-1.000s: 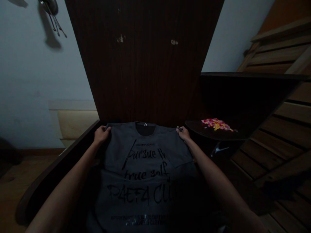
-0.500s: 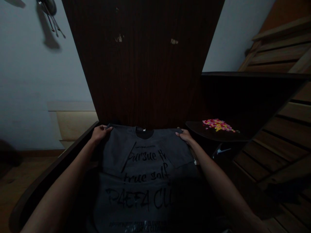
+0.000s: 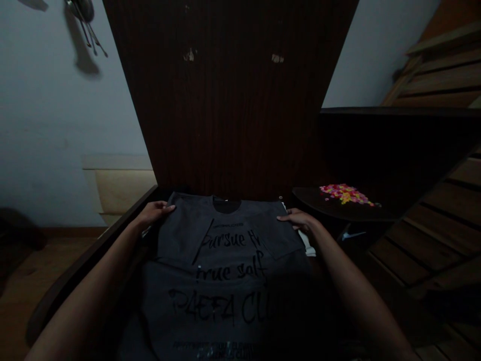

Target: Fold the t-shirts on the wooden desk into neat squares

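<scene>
A dark grey T-shirt (image 3: 229, 260) with black lettering lies spread out, its neck at the far end and its sleeves turned in over the front. My left hand (image 3: 156, 212) pinches the cloth at the left shoulder edge, thumb on top. At the right sleeve's outer edge, my right hand (image 3: 298, 219) grips the cloth between thumb and fingers. White cloth (image 3: 308, 246) peeks out from under the shirt beside my right wrist. The lower part of the shirt fades into shadow.
A tall dark wooden panel (image 3: 229, 100) rises behind the shirt. Small pink, red and yellow pieces (image 3: 345, 194) are heaped on a curved dark shelf (image 3: 311, 200) at right. Wooden slats (image 3: 447, 220) stand farther right. A dark curved rail (image 3: 75, 273) runs along the left.
Both hands have drawn slightly nearer to me along the shirt's sides. The shirt's neck has sunk a little and flattened. More white cloth shows at the right edge.
</scene>
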